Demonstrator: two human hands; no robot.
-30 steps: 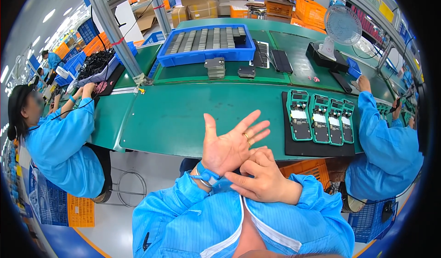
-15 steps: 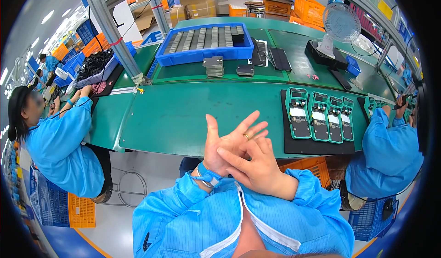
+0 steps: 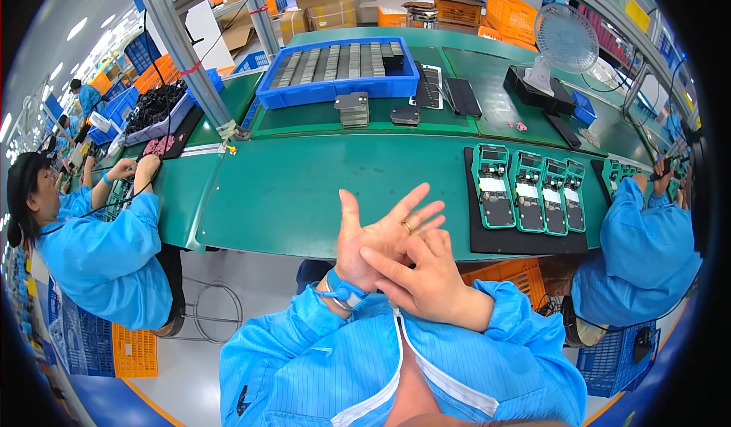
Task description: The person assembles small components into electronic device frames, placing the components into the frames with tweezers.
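Above the near edge of the green workbench (image 3: pixel 320 191), both my hands meet in front of my chest. My left hand (image 3: pixel 358 248) is open, palm facing up, fingers spread, with a ring on one finger and a blue strap (image 3: pixel 344 291) around the wrist. Against its palm lies my right hand (image 3: pixel 449 286), index finger and thumb stretched out and apart; its other fingers are partly bent near the left fingers. No object shows in either hand. Nearest on the bench, to the right, several green-framed devices (image 3: pixel 494 191) lie in a row on a black mat (image 3: pixel 487 243).
Across the bench stands a blue tray (image 3: pixel 335 94) with rows of thin grey plates. Before it are a taller plate stack (image 3: pixel 352 111) and a shorter one (image 3: pixel 405 115). A white fan (image 3: pixel 565 39) stands far right. Co-workers in blue sit left (image 3: pixel 106 259) and right (image 3: pixel 636 267).
My hands keep nearly the same pose. The co-worker on the left has shifted, with both hands raised and moved over the bench.
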